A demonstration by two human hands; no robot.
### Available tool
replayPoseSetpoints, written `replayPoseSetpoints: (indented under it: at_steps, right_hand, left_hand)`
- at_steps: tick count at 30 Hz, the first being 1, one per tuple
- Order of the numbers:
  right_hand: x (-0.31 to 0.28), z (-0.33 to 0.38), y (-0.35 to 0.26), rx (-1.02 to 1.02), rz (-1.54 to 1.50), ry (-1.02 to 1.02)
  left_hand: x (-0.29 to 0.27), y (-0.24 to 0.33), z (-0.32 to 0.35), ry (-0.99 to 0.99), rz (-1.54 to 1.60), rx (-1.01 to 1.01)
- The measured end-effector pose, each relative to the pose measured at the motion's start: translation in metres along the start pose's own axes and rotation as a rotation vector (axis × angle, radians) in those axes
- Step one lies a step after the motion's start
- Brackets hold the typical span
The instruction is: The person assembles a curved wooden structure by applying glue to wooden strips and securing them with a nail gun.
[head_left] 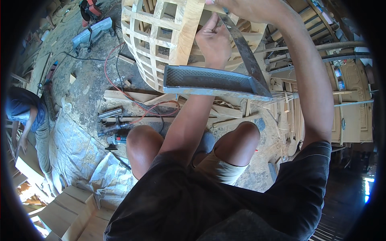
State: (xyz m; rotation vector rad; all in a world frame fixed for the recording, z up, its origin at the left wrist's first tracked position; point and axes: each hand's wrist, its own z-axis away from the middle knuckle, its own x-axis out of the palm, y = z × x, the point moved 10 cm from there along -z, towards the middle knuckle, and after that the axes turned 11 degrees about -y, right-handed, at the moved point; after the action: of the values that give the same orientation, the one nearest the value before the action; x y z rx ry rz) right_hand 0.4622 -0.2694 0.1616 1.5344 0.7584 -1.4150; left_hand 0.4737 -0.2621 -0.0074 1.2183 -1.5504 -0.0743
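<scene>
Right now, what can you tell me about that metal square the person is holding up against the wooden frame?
The metal square is an L-shaped try square: a thick grey stock with a recessed, textured face, lying roughly level, and a thin dark steel blade rising from its right end up to the right hand, which grips it at the picture's top edge. The blade looks worn. The left hand rests on the pale wooden lattice frame just behind it.

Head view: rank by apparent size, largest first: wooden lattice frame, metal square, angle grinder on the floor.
1. wooden lattice frame, runs off the top edge.
2. metal square, held close to the camera by the right hand, so nearness inflates it.
3. angle grinder, clearly smallest.
</scene>
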Motion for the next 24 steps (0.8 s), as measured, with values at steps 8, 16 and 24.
replayPoseSetpoints:
  at_steps: [8, 16, 24]
  right_hand:
    - [-0.014, 0.020, 0.019, 0.250, -0.136, -0.084]
    - [-0.020, 0.020, 0.018, 0.117, -0.099, 0.100]
    - [-0.015, 0.026, 0.021, 0.093, -0.171, 0.125]
  left_hand:
    - [0.008, 0.002, 0.005, -0.019, -0.027, -0.013]
    - [-0.001, 0.007, -0.001, -0.061, -0.148, 0.069]
    - [0.008, 0.018, 0.002, -0.080, -0.074, 0.106]
